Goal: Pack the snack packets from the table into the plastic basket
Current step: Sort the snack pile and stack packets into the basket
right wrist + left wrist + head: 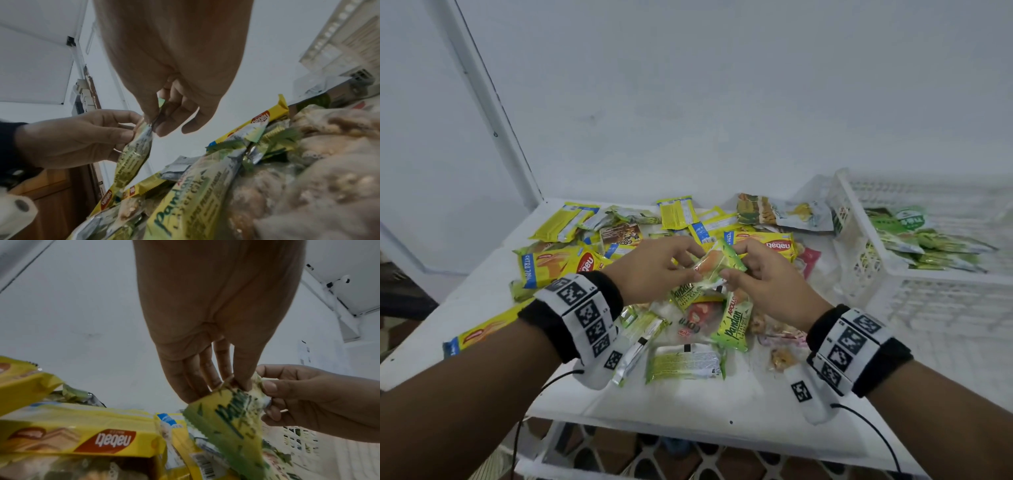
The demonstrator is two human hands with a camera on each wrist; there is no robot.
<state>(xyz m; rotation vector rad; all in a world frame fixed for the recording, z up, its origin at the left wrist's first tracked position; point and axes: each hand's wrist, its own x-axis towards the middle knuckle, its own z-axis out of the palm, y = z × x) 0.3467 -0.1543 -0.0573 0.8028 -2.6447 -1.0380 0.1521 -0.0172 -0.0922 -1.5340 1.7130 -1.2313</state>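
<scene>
1. Both hands hold one green pandan cake packet (717, 262) up above the heap — the left hand (654, 270) pinches its left end, the right hand (760, 274) pinches its right end.
2. In the left wrist view, fingertips (245, 382) of the left hand clamp the packet's top edge, with the right hand's thumb pressed just beside them.
3. The white tabletop (688, 407) carries a loose spread of snack packets: yellow Nabati wafer packs (558, 265) to the left, more pandan packets (732, 325) below the hands.
4. The white plastic basket (928, 298) stands at the tabletop's right side, with green packets (928, 243) already lying inside.
</scene>
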